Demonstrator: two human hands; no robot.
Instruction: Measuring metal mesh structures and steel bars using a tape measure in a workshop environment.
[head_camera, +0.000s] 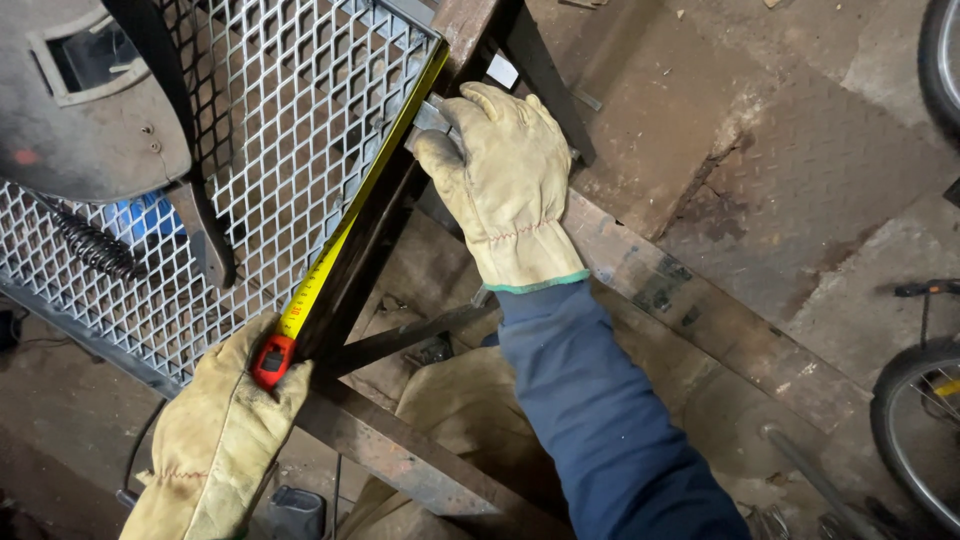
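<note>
— What's the tape measure (273, 360) like?
— Red case at lower left of the frame; its yellow blade (345, 225) runs diagonally up toward top centre, flat along the mesh panel's (270, 120) edge.

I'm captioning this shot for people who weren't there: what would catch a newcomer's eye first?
The yellow tape measure stretched along the edge of the metal mesh panel, mid-frame. Two pale leather gloves hold it: the left hand grips the red case at bottom left, the right hand pins the far end at top centre. A welding mask lies top left.

rusty steel frame (400, 455), mesh panel (290, 120), welding mask (80, 110)
</note>
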